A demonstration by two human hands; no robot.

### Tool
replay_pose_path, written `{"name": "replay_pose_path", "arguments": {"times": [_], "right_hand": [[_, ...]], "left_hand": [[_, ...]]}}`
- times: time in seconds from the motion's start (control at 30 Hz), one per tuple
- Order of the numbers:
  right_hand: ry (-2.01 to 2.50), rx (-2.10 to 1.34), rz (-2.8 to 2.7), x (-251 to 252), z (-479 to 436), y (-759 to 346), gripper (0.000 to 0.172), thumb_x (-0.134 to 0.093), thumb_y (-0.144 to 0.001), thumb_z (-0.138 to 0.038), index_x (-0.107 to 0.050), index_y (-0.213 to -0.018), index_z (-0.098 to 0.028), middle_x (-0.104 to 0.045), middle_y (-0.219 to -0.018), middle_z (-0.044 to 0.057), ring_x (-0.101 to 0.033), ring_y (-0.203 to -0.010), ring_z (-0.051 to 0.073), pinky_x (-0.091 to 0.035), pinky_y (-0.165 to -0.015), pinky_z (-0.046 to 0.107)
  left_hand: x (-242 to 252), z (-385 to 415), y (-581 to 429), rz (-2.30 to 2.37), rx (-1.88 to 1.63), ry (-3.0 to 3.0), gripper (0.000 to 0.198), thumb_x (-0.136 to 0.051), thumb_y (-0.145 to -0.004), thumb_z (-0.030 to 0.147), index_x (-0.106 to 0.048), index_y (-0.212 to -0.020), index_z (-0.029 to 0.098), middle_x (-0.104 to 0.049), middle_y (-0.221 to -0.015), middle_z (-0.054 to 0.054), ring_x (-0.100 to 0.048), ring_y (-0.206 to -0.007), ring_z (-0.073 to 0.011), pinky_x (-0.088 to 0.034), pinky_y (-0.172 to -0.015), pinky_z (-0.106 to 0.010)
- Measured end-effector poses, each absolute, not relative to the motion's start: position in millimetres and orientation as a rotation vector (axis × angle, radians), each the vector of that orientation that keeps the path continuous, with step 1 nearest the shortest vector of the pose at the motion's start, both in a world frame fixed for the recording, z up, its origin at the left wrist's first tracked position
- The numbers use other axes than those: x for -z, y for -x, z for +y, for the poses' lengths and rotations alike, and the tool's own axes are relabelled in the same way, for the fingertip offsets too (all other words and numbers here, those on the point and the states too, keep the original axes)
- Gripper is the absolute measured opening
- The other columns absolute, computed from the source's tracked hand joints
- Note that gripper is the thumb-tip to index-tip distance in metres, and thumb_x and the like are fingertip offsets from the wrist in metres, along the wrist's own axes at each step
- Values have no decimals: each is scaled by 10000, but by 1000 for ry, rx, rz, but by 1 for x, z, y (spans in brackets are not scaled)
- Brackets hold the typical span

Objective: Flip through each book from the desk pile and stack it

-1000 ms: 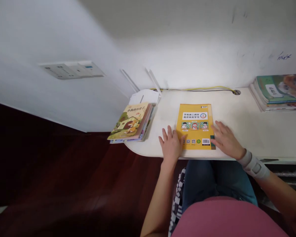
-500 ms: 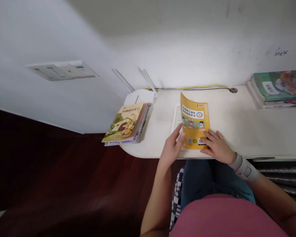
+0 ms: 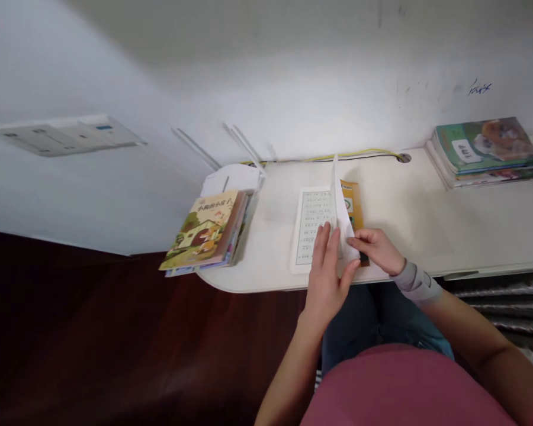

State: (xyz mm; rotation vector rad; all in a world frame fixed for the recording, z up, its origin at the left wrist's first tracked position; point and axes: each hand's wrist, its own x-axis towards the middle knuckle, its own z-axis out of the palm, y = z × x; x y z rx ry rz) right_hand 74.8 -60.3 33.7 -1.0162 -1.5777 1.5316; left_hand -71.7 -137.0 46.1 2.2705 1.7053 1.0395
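In front of me on the white desk lies a thin book (image 3: pixel 305 231) with a yellow cover, its left page printed with rows of small text. One white page (image 3: pixel 343 219) stands half raised near the middle, and part of the yellow cover (image 3: pixel 353 198) shows to its right. My right hand (image 3: pixel 377 248), with a grey band on its wrist, pinches the lower right edge of the raised page between thumb and fingers. My left hand (image 3: pixel 326 281) is open, its fingers stretched out over the lower part of the printed page, thumb near the raised page.
A stack of picture books (image 3: pixel 202 234) lies at the desk's left end, in front of a white router (image 3: pixel 233 177) with antennas. Another stack of books (image 3: pixel 484 145) is at the right. A yellow cable (image 3: pixel 359 152) runs along the wall to a cable hole (image 3: pixel 404 158).
The yellow book has been opened and its pages now show. My right hand has gone from lying on the cover to pinching a page; my left hand has moved onto the printed page.
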Motion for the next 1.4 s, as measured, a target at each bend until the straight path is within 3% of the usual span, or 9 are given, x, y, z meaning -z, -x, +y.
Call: {"name": "replay_pose_path", "arguments": {"times": [0.17, 0.33, 0.43, 0.5, 0.6, 0.87, 1.07, 1.4], "right_hand": [[1027, -1457, -1633, -37, -58, -76, 493, -502, -791, -631, -475, -563, -195, -415, -500, -53, -379, -502, 91, -343, -484, 234], [1170, -1139, -1785, -36, -58, -118, 443, -392, -902, -505, -523, -608, -200, -514, -548, -18, -487, -551, 125, -415, -555, 260], [1331, -752, -1947, -25, -64, -158, 446, -313, -954, -458, -658, -897, -181, -687, -897, 97, -628, -857, 213, -489, -796, 357], [1491, -406, -2071, -14, -72, -184, 451, -323, -961, -450, -625, -1166, -185, -591, -1272, 170, -523, -1199, 290, -399, -998, 468], [1681, -114, -2300, -1, -87, -214, 498, -383, -943, -485, -527, -1338, -219, -400, -1475, 186, -339, -1371, 353, -293, -1069, 564], [1649, 43, -2515, 10, -98, -232, 611, -414, -924, -527, -447, -1407, -156, -365, -1490, 221, -335, -1382, 340, -287, -1097, 511], [1603, 89, -2491, 16, -96, -235, 651, -346, -942, -538, -437, -1398, -83, -389, -1477, 218, -335, -1384, 322, -297, -1100, 491], [1559, 30, -2446, 20, -96, -240, 705, -283, -945, -567, -345, -1449, -79, -360, -1500, 200, -313, -1398, 297, -273, -1114, 479]], "left_hand": [[-48, -141, 62, 1563, -1163, -2508, 645, -447, -945, 325, -141, -1510, 273, -317, -1525, -155, -249, -1429, -316, -348, -1095, -528], [-37, -116, 48, 1558, -679, -2609, 677, -506, -876, 525, -305, -1476, 283, -262, -1560, -128, -76, -1452, -385, -251, -1100, -625], [-29, -99, 28, 1557, -478, -2615, 686, -545, -833, 564, -391, -1440, 284, -251, -1564, -133, -91, -1437, -431, -241, -1070, -672], [-24, -92, 12, 1554, -429, -2640, 655, -561, -828, 552, -442, -1410, 275, -280, -1550, -144, -130, -1428, -443, -204, -1067, -695], [-18, -87, -10, 1483, -418, -2694, 630, -572, -829, 540, -471, -1388, 268, -321, -1533, -140, -177, -1428, -415, -144, -1097, -680], [-4, -82, -32, 1476, -345, -2694, 566, -548, -850, 541, -539, -1330, 241, -465, -1442, -137, -277, -1394, -412, -143, -1108, -668], [-1, -80, -34, 1538, -226, -2731, 561, -483, -884, 551, -483, -1380, 288, -420, -1480, -99, -266, -1404, -393, -134, -1119, -657], [0, -79, -39, 1553, -176, -2736, 643, -481, -857, 605, -449, -1407, 274, -393, -1496, -109, -240, -1405, -421, -115, -1108, -678]]}}
